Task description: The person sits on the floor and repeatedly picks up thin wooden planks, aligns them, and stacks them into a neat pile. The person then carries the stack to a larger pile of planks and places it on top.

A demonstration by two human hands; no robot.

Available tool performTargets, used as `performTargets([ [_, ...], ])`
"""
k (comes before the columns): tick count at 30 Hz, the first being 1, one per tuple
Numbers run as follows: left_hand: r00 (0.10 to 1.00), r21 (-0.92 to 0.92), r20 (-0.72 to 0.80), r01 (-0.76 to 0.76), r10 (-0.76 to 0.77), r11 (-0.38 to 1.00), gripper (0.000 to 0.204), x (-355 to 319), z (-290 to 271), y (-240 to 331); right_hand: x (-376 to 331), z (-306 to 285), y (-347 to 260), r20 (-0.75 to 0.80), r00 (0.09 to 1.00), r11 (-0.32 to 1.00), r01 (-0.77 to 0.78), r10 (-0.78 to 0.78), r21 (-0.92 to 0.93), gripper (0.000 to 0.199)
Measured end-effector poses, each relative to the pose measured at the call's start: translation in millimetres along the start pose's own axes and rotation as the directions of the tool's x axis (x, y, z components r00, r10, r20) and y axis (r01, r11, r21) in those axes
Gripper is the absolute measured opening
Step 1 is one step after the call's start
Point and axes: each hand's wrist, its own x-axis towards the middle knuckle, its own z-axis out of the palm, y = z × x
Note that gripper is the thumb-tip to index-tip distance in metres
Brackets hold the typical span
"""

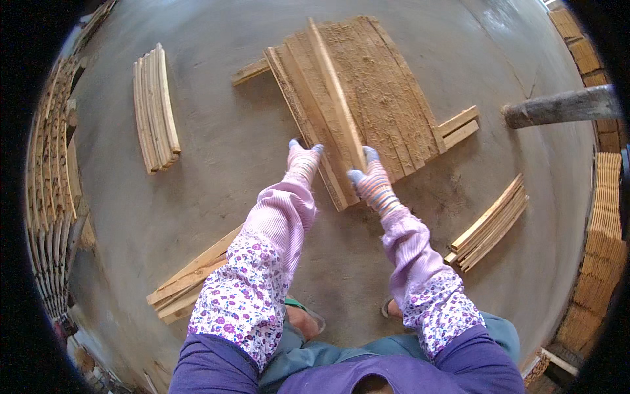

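A long wooden board (333,85) is tilted up on its edge over a pile of flat, sawdust-covered boards (387,85). My right hand (377,185), in a striped glove with greyish fingertips, grips the near end of that board between thumb and fingers. My left hand (304,161), gloved the same way, is at the left side of the pile. Its thumb and fingers are spread apart beside the edge of the outermost board (295,108), and nothing shows between them. Whether the left fingertips press on that edge is hard to see.
Wooden strips (155,108) lie bundled at left; more bundles lie near my left forearm (190,279) and at right (489,223). Support pieces (459,125) stick out under the pile. A round post (558,108) stands right. Stacked wood lines both sides (49,171) (607,217).
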Motion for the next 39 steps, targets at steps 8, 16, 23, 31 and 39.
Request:
performTargets([
  [8, 0.998, -0.461, 0.069, 0.03, 0.002, 0.887, 0.056, -19, -21, -17, -36, 47, -50, 0.129, 0.988, 0.855, -0.002, 0.081, -0.519, 0.106],
  [16, 0.965, -0.589, 0.225, 0.022, 0.138, 0.808, 0.044, -56, -14, 48, -31, -57, -40, 0.095, 0.995, 0.941, 0.073, -0.044, -0.331, 0.084],
  [23, 0.952, -0.41, 0.262, -0.036, 0.155, 0.911, 0.033, -40, -22, 29, -117, -307, 9, -0.16, 0.973, 0.848, 0.06, -0.168, -0.527, 0.086],
  [31, 0.95, -0.225, 0.306, 0.011, 0.06, 0.974, 0.035, -11, -4, 17, -267, -372, 258, -0.86, 0.49, 0.906, -0.414, 0.141, -0.088, 0.092],
  [39, 0.989, -0.017, 0.118, 0.095, -0.092, 0.995, 0.042, -28, -11, -24, -250, -322, 377, -0.676, 0.271, 0.727, -0.297, 0.686, 0.619, 0.092],
])
